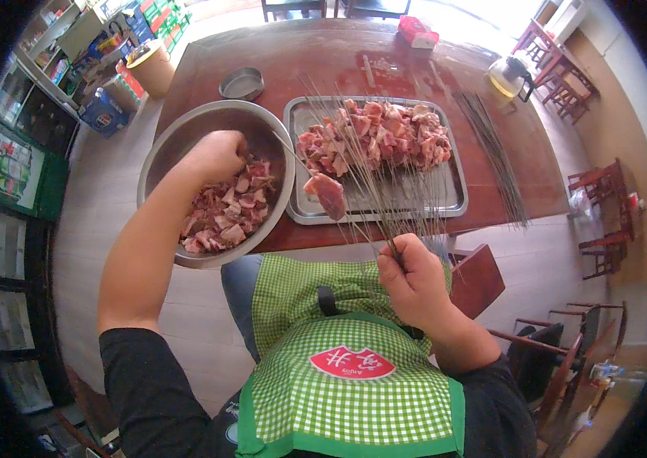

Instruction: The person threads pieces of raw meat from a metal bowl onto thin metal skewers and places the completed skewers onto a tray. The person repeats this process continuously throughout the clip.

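Note:
My left hand (220,151) reaches into a large steel bowl (148,189) of cut raw meat pieces (237,212). Its fingers are curled and partly hidden, so whether they pinch a piece cannot be seen. In my right hand (415,280) is a bundle of thin metal skewers (395,249), fanning out over the table edge. One skewer, pointing up left towards the bowl, carries meat (326,194) partway along its length. Behind the bundle, a steel tray (317,214) bears a heap of skewered raw meat (380,134).
Loose skewers (492,154) lie along the right of the wooden table (277,51). A round metal dish (242,85) sits behind the bowl. Farther off are a glass pitcher (509,77) with yellow liquid and a red tissue pack (418,33). A stool (478,280) stands below the table.

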`<state>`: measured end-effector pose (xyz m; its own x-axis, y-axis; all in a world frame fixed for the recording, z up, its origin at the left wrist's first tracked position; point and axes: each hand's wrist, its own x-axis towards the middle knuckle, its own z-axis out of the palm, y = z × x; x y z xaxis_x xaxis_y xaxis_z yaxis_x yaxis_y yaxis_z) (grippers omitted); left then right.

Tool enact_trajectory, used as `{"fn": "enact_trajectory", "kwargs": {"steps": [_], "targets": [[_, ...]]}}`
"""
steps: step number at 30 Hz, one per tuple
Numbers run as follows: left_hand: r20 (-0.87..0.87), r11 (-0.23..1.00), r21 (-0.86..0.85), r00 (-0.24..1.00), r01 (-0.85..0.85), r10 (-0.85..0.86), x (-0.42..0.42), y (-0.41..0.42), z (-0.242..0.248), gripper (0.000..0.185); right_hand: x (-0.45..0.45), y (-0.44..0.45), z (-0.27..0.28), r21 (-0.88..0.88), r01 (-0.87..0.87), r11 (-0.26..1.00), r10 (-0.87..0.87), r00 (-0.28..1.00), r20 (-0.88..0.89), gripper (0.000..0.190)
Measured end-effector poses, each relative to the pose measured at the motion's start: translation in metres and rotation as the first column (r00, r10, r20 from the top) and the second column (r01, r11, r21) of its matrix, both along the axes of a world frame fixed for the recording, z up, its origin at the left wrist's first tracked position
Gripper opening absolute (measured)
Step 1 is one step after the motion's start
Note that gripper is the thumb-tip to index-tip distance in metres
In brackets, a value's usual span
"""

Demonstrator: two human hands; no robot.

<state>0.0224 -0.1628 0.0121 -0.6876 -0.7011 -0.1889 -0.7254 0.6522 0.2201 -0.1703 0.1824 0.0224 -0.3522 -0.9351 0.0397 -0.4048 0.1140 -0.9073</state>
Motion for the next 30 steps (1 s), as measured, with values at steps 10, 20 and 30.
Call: {"fn": "enact_trajectory", "kwargs": {"steps": [10,20,30], "targets": [[-0.629,0.483,0.716,0.165,0.504,0.760,0.026,0.072,0.022,0.025,0.006,-0.017,-0.004,-0.058,-0.123,0.991,0.121,0.992,-0.041,0.010],[-0.685,0.522,0.563,0.008,0.641,0.729,0.017,0.100,0.013,0.023,0.004,-0.013,0.001,0.026,-0.146,0.989,0.147,0.989,-0.028,0.015],[-0.795,0.690,0.532,0.010,0.490,0.606,0.018,0.110,0.012,0.022,0.006,-0.012,-0.004,-0.033,-0.133,0.991,0.130,0.988,-0.078,0.009]]}}
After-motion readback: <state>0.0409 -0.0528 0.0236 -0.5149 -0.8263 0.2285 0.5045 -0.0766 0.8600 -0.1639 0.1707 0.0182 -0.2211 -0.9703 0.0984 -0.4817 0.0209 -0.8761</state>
